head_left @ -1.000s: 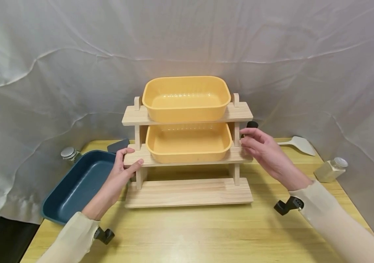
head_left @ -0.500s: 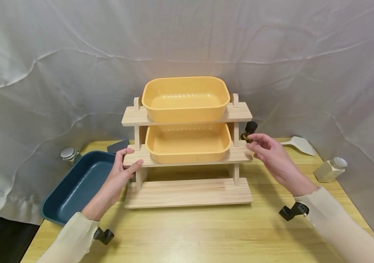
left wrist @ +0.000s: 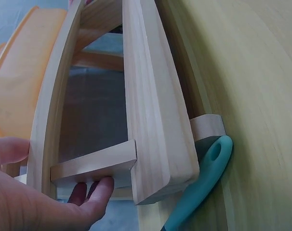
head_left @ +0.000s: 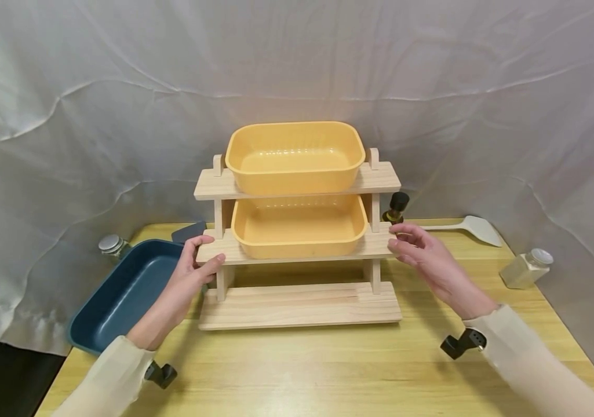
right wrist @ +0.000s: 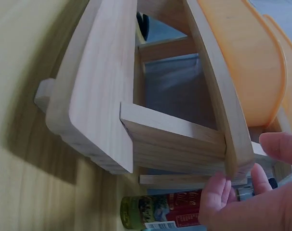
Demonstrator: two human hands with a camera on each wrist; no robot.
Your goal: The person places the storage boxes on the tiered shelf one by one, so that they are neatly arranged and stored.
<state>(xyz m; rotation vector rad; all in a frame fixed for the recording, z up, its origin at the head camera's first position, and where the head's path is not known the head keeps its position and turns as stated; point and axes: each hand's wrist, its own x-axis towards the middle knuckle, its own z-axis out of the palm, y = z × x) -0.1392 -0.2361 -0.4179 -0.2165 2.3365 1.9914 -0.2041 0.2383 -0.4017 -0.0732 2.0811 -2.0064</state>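
Note:
A three-tier wooden display rack (head_left: 299,304) stands mid-table, tilted in both wrist views because of the cameras. One yellow basin (head_left: 297,179) sits on its top tier and another yellow basin (head_left: 299,249) on the middle tier. My left hand (head_left: 192,278) grips the left end of the middle shelf, thumb on top and fingers beneath, as the left wrist view shows. At the shelf's right end, my right hand (head_left: 432,263) holds the edge between thumb and fingers. Behind that hand stands an oil bottle (right wrist: 177,208) with a black cap, partly hidden by the rack.
To the left lie a dark blue basin (head_left: 132,295), a glass jar (head_left: 111,244) and a dark spatula (head_left: 188,232), with a teal handle (left wrist: 201,180) in the left wrist view. On the right are a white spatula (head_left: 481,230) and a seasoning jar (head_left: 526,269). Grey cloth hangs behind.
My right hand has come away from the bottle and moved down and forward to the right end of the middle shelf. The left hand has kept its hold on the rack.

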